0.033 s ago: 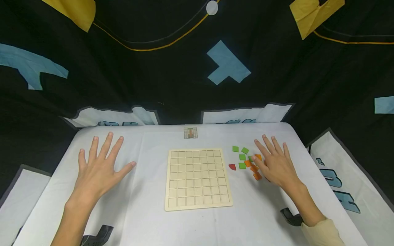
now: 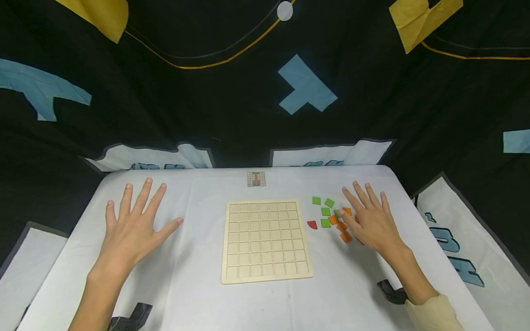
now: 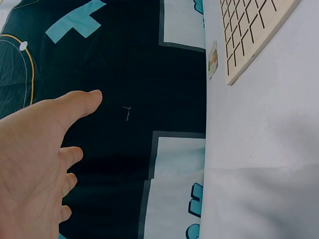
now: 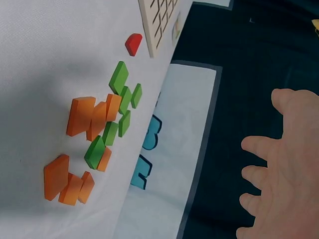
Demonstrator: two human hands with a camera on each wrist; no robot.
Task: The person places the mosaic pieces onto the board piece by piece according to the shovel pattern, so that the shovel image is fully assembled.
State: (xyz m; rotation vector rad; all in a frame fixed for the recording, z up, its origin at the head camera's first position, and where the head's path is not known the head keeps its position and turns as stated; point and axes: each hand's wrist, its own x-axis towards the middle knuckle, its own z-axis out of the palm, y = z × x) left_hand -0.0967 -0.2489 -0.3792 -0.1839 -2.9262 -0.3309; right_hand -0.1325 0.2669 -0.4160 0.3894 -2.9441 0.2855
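Note:
My left hand (image 2: pixel 133 232) is spread over the left side of the white table, palm down and holding nothing. To the right, my right hand (image 2: pixel 374 225) hovers with fingers extended above small loose tiles, hiding some of them in the head view. Several green squares (image 2: pixel 325 211) and orange squares (image 2: pixel 346 236) lie scattered there; the right wrist view shows more orange tiles (image 4: pixel 56 177) beneath the hand. Nearer the middle lies a red quarter-round tile (image 2: pixel 312 225). Between the hands sits a pale wooden grid board (image 2: pixel 267 279), its visible cells bare.
A small card (image 2: pixel 256 179) with a grid picture lies behind the board, near the table's far edge. Black curved devices (image 2: pixel 393 292) sit below both wrists. Beyond the white table (image 2: pixel 207 303) hangs a dark cloth (image 2: pixel 186 105) with blue and yellow shapes.

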